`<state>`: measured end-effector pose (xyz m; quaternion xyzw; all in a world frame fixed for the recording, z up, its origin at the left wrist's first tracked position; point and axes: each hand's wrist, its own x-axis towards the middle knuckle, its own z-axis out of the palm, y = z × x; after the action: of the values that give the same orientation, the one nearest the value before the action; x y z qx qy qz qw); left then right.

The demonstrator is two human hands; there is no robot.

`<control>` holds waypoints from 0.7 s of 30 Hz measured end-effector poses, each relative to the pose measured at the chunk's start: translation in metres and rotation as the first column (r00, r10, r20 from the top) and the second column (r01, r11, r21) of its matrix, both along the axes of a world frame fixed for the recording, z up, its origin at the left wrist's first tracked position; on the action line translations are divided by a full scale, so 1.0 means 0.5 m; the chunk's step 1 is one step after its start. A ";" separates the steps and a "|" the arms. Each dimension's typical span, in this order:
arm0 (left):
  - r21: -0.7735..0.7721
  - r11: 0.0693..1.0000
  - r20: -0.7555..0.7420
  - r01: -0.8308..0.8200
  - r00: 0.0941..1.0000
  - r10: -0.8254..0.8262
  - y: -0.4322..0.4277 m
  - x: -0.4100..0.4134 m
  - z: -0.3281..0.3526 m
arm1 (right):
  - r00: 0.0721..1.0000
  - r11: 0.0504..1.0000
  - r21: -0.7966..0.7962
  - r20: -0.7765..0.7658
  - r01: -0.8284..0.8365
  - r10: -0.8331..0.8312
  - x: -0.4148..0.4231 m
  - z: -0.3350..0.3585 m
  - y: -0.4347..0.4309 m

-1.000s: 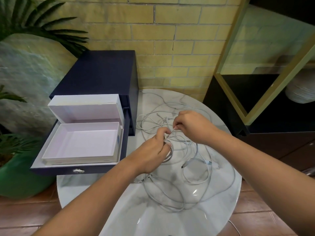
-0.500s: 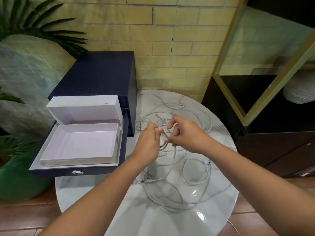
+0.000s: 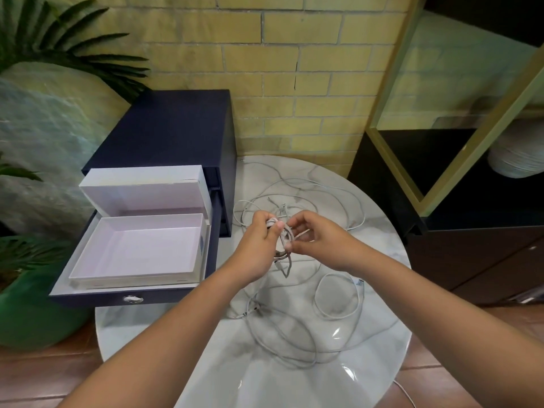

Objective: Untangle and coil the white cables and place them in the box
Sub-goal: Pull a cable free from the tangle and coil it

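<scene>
Head view: at the centre of the frame, the left hand (image 3: pixel 259 245) grips a small coil (image 3: pixel 284 234) of white cable, fingers curled round it. The right hand (image 3: pixel 321 240), just beside it, pinches a strand at the coil between thumb and fingertips. Loose cables (image 3: pixel 323 304) sprawl in tangled loops over the marble tabletop (image 3: pixel 265 378), above and below the hands. At centre left, the white box (image 3: pixel 132 281) sits in a pulled-out navy drawer (image 3: pixel 97 300), its lid standing upright.

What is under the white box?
The white box sits in a pulled-out dark blue drawer. Only the drawer's rim and front show; its floor beneath the box is covered.
</scene>
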<state>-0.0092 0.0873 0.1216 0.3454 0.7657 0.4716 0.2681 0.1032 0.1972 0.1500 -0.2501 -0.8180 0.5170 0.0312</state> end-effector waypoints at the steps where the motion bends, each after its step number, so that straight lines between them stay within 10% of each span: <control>1: 0.003 1.000 -0.003 0.003 1.000 -0.003 0.001 0.004 -0.001 | 1.000 0.999 -0.042 -0.013 0.011 -0.012 -0.001 -0.007 0.000; 15: 0.026 1.000 0.105 -0.002 0.994 -0.001 0.002 0.038 0.008 | 0.993 0.792 0.606 -0.117 0.074 -0.004 -0.020 -0.057 0.000; 18: 0.003 0.999 0.087 0.047 0.995 -0.047 -0.004 0.031 0.012 | 0.991 0.900 0.435 -0.131 0.024 0.037 -0.019 -0.051 0.010; 21: 0.004 0.998 0.076 0.062 0.995 -0.062 -0.012 0.025 0.005 | 0.996 0.987 -0.142 -0.073 -0.069 0.059 -0.002 -0.022 0.029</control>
<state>0.0032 0.0814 0.1243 0.3508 0.7434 0.4768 0.3113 0.1022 0.2118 0.1391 -0.2074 -0.7845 0.5839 0.0244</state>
